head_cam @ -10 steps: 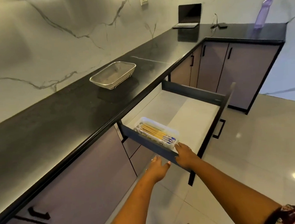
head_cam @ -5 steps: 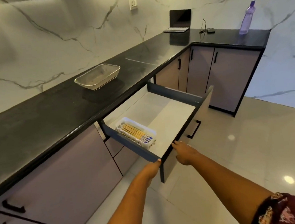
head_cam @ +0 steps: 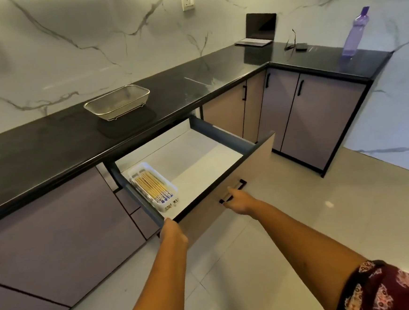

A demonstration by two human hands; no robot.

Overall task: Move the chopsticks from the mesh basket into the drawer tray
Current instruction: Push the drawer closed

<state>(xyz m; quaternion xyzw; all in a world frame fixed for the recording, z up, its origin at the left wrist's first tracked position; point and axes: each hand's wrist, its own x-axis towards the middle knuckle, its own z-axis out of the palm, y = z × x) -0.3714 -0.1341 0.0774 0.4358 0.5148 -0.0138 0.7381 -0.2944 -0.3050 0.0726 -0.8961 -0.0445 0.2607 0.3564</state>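
Note:
The drawer (head_cam: 246,173) stands pulled out below the black counter. A white plastic tray (head_cam: 139,168) sits in its left front corner, holding several yellow chopsticks (head_cam: 152,187) with blue patterned ends. The metal mesh basket (head_cam: 117,105) rests on the counter above, with nothing visible inside. My left hand (head_cam: 171,233) grips the drawer's near left corner. My right hand (head_cam: 239,202) rests against the drawer front at its black handle (head_cam: 233,190), fingers curled near the bar.
An open laptop (head_cam: 258,29), a small dark device with a cable (head_cam: 300,46) and a purple bottle (head_cam: 354,33) stand at the counter's far end. Closed cabinet doors (head_cam: 313,119) line the corner to the right. Pale floor tiles (head_cam: 301,220) spread below.
The drawer has slid partly back under the counter. My right hand shifted from the drawer's top edge down onto its front handle; my left hand rose onto the corner.

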